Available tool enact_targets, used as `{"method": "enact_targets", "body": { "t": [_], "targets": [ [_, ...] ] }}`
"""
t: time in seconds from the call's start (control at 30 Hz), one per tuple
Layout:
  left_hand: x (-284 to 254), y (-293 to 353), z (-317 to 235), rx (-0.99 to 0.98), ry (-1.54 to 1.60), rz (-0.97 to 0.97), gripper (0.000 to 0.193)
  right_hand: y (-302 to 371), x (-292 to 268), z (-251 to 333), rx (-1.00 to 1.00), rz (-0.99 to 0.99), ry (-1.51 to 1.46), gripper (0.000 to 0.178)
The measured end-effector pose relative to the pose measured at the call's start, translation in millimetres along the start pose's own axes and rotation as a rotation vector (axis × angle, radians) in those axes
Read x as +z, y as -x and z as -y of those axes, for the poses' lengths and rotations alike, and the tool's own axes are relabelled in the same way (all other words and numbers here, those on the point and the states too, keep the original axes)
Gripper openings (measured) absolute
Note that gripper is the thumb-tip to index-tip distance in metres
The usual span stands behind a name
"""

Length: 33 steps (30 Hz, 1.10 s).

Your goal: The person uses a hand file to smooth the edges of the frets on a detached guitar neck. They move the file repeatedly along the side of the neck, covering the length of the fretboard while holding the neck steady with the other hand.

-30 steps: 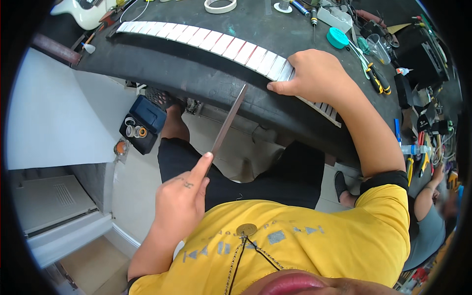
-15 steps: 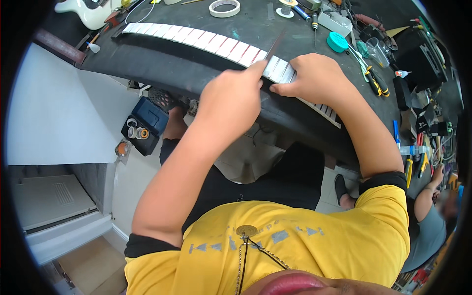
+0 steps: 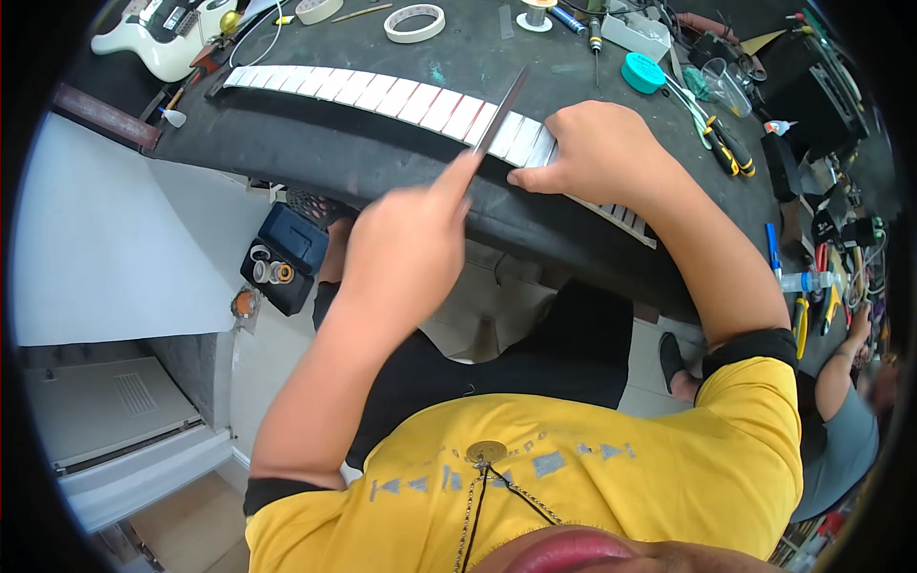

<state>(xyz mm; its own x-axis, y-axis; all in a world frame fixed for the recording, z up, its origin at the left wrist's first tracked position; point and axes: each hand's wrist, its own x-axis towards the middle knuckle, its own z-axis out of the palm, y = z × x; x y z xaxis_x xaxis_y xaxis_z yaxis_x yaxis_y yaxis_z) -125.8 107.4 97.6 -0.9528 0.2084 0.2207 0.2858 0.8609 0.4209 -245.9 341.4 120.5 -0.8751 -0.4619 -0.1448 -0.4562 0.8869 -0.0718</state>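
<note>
A long guitar neck (image 3: 378, 94) lies across the bench with its fretboard up, pale tape covering the spaces between frets along most of its length. My left hand (image 3: 406, 244) grips a slim, tapered dark file (image 3: 502, 111), index finger stretched along it. The file slants over the taped fretboard, its tip pointing away from me; whether it touches a fret I cannot tell. Just right of it, my right hand (image 3: 607, 153) clasps the neck, thumb at the near edge and fingers over the far side. Past that hand, untaped frets (image 3: 626, 220) show.
The dark bench (image 3: 315, 143) holds tape rolls (image 3: 415, 24), a solder spool (image 3: 535, 16), a screwdriver (image 3: 596, 38), a turquoise round container (image 3: 643, 73) and yellow-black pliers (image 3: 731, 148). A white guitar body (image 3: 158, 43) lies far left. Another person's arm (image 3: 841, 372) shows at right.
My left hand has drawn the file back toward me and to the left, baring more of it. My right hand keeps its hold on the neck. The whole view has shifted slightly.
</note>
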Motion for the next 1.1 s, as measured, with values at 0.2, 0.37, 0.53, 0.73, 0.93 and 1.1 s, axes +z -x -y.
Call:
{"method": "enact_targets", "body": {
  "t": [0.2, 0.37, 0.53, 0.73, 0.93, 1.1],
  "targets": [
    [-2, 18, -4, -0.040, 0.057, 0.023, 0.052, 3, -2, -3, 0.024, 0.006, -0.009, 0.072],
    [-30, 133, 15, -0.036, 0.083, 0.008, 0.070, 0, -3, 2, -0.001, 0.051, 0.011, 0.072],
    [-42, 100, 5, -0.036, 0.055, 0.035, 0.061, 3, -2, -2, 0.012, 0.034, -0.012, 0.070],
    [-24, 31, -2, 0.018, -0.004, 0.024, 0.052, -3, 3, -2, -0.003, 0.022, -0.001, 0.067],
    [-7, -32, -9, -0.015, -0.031, 0.048, 0.045, 0, 0, -5, -0.006, 0.009, -0.021, 0.066],
    [-41, 91, 3, -0.038, 0.046, 0.086, 0.065, -2, 9, -8, -0.021, -0.099, -0.007, 0.066]
  ]
}}
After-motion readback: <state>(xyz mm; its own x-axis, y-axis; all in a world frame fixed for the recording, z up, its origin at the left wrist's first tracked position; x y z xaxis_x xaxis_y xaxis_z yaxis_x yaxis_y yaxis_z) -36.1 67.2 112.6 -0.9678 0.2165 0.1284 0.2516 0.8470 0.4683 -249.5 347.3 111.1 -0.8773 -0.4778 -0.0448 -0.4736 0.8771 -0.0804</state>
